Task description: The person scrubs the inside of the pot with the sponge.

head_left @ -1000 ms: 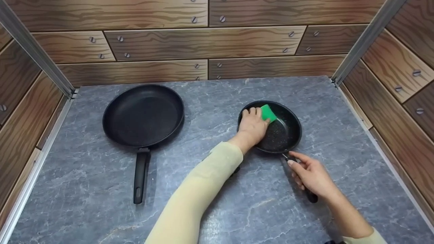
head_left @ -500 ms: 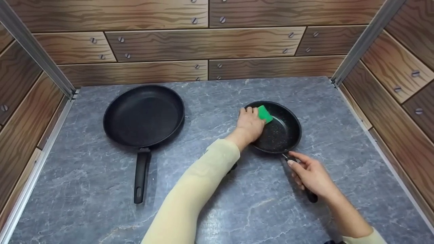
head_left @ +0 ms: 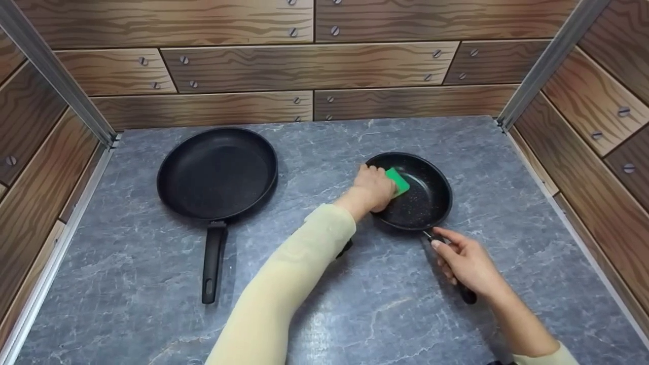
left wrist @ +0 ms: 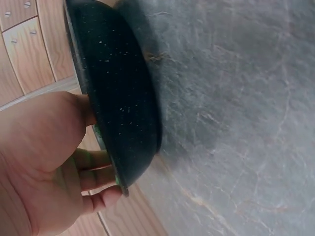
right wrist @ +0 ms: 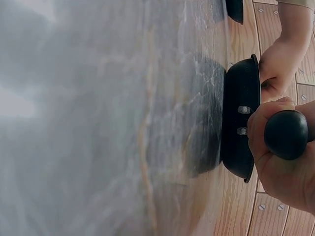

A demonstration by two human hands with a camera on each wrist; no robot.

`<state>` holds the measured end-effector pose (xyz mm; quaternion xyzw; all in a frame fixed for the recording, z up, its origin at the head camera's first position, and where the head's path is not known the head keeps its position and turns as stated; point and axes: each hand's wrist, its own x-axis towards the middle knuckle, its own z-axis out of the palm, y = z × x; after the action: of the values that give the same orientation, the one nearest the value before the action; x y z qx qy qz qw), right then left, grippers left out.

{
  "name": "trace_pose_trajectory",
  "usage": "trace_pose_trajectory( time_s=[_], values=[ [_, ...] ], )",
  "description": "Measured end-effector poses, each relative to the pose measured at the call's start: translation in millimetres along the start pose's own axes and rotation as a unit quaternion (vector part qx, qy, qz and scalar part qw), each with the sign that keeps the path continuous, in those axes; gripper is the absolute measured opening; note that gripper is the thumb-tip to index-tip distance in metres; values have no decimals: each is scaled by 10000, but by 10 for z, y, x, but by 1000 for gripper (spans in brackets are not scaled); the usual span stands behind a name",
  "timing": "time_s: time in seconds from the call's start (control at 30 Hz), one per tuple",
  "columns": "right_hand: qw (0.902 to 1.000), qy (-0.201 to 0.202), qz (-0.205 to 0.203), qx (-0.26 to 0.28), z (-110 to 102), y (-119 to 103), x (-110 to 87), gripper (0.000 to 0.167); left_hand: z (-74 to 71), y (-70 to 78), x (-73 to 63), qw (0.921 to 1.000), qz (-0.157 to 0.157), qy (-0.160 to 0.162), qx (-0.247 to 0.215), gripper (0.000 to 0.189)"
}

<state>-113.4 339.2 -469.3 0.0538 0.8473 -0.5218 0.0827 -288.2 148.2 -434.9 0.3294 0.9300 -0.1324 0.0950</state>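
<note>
A small black speckled frying pan (head_left: 421, 203) stands at the right of the table, its handle towards the person. Reaching over its left rim, my left hand (head_left: 374, 186) holds a green sponge (head_left: 398, 182) against the inside of the pan. In the left wrist view the fingers of this hand (left wrist: 54, 162) reach over the rim, and the pan's side (left wrist: 120, 98) hides most of the sponge. My right hand (head_left: 464, 261) grips the handle, thumb on top. The right wrist view shows the handle's round end (right wrist: 286, 134) sticking out of that hand (right wrist: 278, 167).
A larger black frying pan (head_left: 218, 175) rests at the left of the grey marbled table (head_left: 314, 152), handle towards the person. Wood-patterned walls (head_left: 243, 66) close off the back and sides, with metal corner posts (head_left: 550, 63).
My left hand has slid the sponge slightly left, then down towards the near side inside the small pan. The right hand and both pans have stayed in place.
</note>
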Motion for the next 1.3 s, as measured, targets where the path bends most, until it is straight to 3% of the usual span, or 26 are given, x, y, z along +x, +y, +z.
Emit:
trace_pose_trajectory(
  time_s=[0.3,0.57,0.7,0.9,1.13,1.3],
  values=[
    [10000,-13,11,22,-8,-14,-7,56,-122,-53,-126,9959,573,-549,-437,41],
    [10000,5,26,0,-7,-20,-9,52,-175,-113,-177,9854,1239,-935,-694,46],
    [10000,-30,3,50,-9,-16,-12,53,-168,-116,-192,9792,1514,-944,-964,45],
    [9999,-53,21,105,-7,-10,-5,52,-152,-93,-182,9652,1879,-1057,-1483,48],
    [9999,-60,12,80,-14,-23,-9,53,-123,-89,-155,9481,2090,-1118,-2118,56],
    [9999,-96,93,-14,-15,-20,-7,53,-65,-112,-140,9278,2207,-1085,-2804,54]
  ],
)
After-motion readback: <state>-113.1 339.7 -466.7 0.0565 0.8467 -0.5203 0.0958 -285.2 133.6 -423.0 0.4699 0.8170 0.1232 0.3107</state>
